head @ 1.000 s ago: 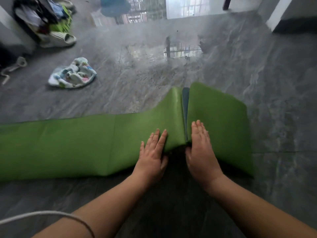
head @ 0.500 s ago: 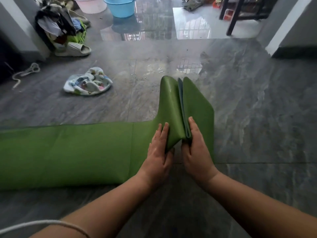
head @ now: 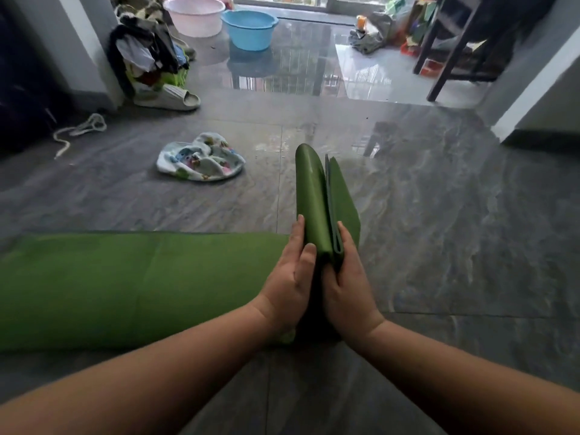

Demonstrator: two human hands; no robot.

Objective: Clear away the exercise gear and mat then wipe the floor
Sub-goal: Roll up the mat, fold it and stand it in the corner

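Note:
A green exercise mat (head: 125, 284) lies flat across the grey floor from the left edge to the centre. Its right end is folded into a narrow upright stack of panels (head: 317, 199) standing on edge. My left hand (head: 290, 277) presses flat against the stack's left face, fingers straight. My right hand (head: 348, 284) presses against its right face, fingers straight, so the fold is squeezed between both palms. A crumpled patterned cloth (head: 201, 158) lies on the floor beyond the mat.
A white rope (head: 78, 130) and a pale slipper (head: 169, 97) lie at the left by a heap of clothes (head: 147, 54). Pink (head: 194, 14) and blue (head: 249, 25) basins stand at the back. Dark chair legs (head: 439, 73) are at the back right.
The two end panels of the mat have been pushed together from a shallow tent into a tight upright fold. Both hands moved closer together. The view tilted up.

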